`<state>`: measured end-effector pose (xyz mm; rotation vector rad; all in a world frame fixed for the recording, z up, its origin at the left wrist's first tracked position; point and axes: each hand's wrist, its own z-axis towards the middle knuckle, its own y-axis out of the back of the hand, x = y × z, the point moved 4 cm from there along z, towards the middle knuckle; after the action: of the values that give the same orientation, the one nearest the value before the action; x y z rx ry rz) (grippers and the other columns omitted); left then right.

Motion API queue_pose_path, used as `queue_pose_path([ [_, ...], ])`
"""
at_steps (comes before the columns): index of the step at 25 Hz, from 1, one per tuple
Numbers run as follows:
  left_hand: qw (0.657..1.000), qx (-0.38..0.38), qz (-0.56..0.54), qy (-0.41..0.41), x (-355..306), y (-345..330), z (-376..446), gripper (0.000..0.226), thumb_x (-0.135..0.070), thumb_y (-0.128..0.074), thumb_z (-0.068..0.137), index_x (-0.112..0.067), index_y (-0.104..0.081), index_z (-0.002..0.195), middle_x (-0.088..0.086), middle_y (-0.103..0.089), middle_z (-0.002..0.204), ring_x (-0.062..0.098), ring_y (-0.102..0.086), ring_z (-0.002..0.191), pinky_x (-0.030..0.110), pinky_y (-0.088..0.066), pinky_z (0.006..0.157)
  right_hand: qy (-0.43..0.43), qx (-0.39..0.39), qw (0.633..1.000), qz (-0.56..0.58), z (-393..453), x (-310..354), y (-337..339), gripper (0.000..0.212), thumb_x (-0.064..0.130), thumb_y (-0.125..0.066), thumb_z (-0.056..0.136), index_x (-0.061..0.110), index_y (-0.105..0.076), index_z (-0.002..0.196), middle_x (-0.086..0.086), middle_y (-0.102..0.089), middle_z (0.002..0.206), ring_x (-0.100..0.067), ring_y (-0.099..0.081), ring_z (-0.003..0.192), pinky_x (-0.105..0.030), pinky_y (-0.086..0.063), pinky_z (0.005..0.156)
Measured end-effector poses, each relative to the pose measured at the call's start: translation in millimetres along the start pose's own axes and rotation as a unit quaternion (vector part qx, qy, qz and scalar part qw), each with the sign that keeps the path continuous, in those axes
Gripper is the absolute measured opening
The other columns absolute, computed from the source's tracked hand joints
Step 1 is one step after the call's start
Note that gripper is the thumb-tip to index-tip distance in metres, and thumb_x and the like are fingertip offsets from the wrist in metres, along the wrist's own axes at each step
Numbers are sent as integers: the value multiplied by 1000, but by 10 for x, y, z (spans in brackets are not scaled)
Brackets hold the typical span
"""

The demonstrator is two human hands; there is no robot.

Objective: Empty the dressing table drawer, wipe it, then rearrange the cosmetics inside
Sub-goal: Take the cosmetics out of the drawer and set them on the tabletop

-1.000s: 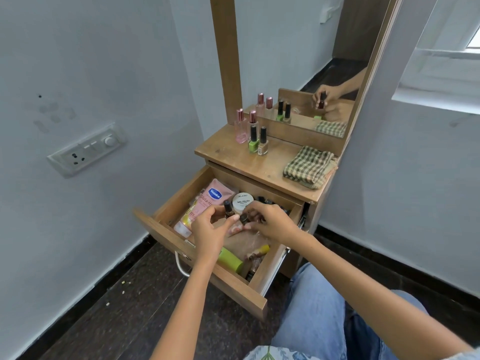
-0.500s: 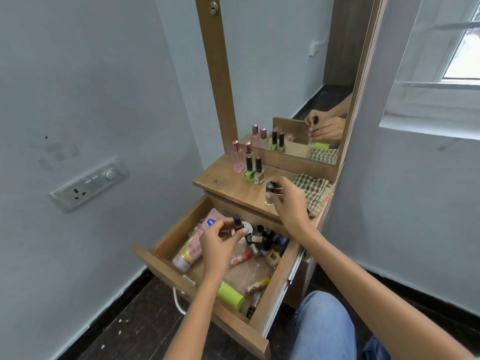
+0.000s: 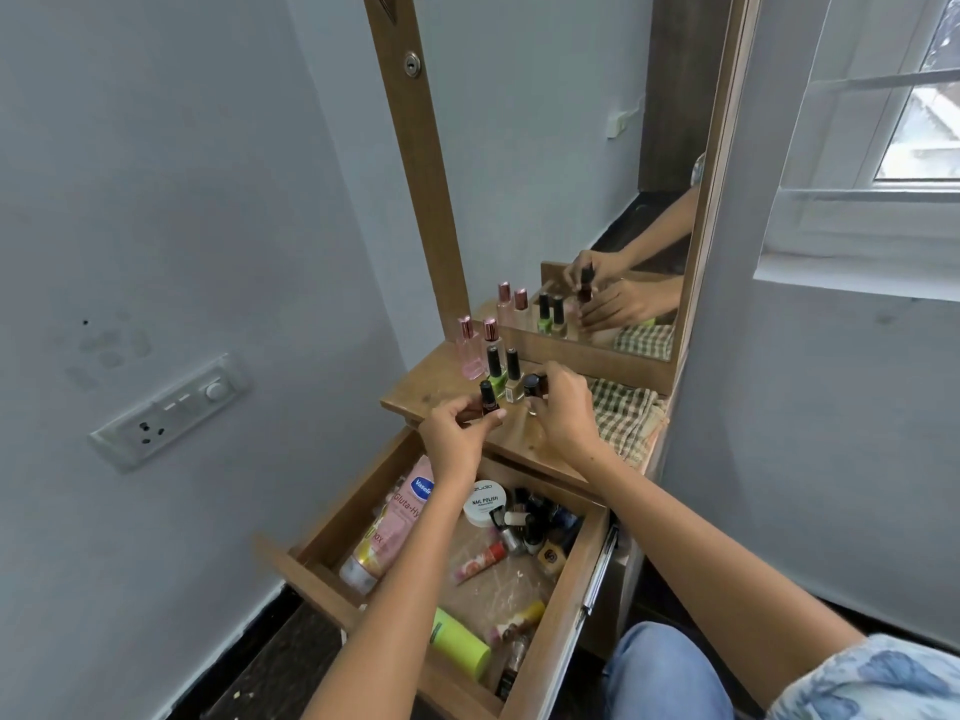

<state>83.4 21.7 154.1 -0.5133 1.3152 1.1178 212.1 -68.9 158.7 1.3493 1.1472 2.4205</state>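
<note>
1. Left hand (image 3: 457,433) pinches a dark polish bottle (image 3: 488,400) over the tabletop (image 3: 436,387)
2. Right hand (image 3: 563,407) grips another bottle (image 3: 534,389) beside it
3. Small glass, light, probably slippery: hold by the body

Bottle cluster (image 3: 535,522) labels perhaps unreadable.

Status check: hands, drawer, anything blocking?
Left hand and right hand each holding a nail polish bottle at the tabletop. Drawer open, still holding tubes and bottles. Nothing blocking.
</note>
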Motion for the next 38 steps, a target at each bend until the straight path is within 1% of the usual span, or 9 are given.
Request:
queue_pose_path([
  [7,999,9,41,17,-8,-190,217,25,-17,-84,68,-15,-76,91,-5,-73,85,7,-66,77,23,-51,73,-29,2,999,15,72,-8,-32,20,3,-64,86,3,-58,105,-14,-62,108,-30,-59,98,-39,-49,79],
  [12,999,33,35,21,52,-241,285,26,-9,-83,67,-13,-74,91,-4,-73,84,8,-68,80,32,-55,82,-36,6,999,26,76,-51,-55,21,4,-66,85,3,-59,105,-14,-62,107,-28,-59,97,-39,-50,80],
  [16,999,43,29,17,33,-266,285,25,-1,-80,69,-16,-69,85,-6,-67,78,8,-65,77,31,-55,82,-41,19,999,22,97,-53,-109,26,8,-66,86,4,-58,111,-13,-62,109,-28,-59,100,-36,-48,81],
  [22,997,10,78,-15,73,-200,181,26,-3,-76,74,-13,-70,97,1,-72,94,9,-65,82,31,-56,79,-67,28,997,15,76,-27,-144,24,9,-68,85,3,-59,107,-11,-63,102,-27,-60,96,-35,-47,78],
  [25,996,-12,88,-18,113,-79,28,30,-7,-78,75,-11,-68,103,1,-70,99,11,-64,86,24,-53,76,-83,41,995,25,-28,-53,-113,26,6,-73,80,3,-60,103,-8,-63,102,-24,-60,94,-32,-49,76],
  [28,996,-1,73,-50,194,64,-225,26,-13,-79,74,-16,-69,98,-3,-71,92,7,-65,84,26,-53,78,-50,21,998,38,-271,52,-12,36,-2,-68,81,2,-58,115,-10,-60,114,-23,-57,100,-28,-48,84],
  [32,995,64,67,-37,354,252,-601,20,-17,-78,76,-23,-70,93,-12,-69,91,4,-64,85,20,-51,77,32,8,997,65,-757,161,86,45,-4,-64,83,5,-55,126,-8,-58,121,-22,-56,110,-36,-49,95],
  [35,993,88,78,-23,490,349,-856,23,-8,-75,77,-22,-70,95,-14,-69,93,1,-64,91,23,-52,83,133,96,986,37,-1102,139,6,31,-1,-62,83,9,-64,113,-6,-65,109,-22,-62,100,-37,-53,84],
  [38,994,77,71,-14,507,392,-1068,22,-7,-71,81,-21,-70,98,-15,-68,96,-5,-61,94,15,-48,83,160,197,967,-29,-1287,57,-115,27,3,-62,81,14,-67,105,-3,-64,105,-24,-61,99,-38,-51,81],
])
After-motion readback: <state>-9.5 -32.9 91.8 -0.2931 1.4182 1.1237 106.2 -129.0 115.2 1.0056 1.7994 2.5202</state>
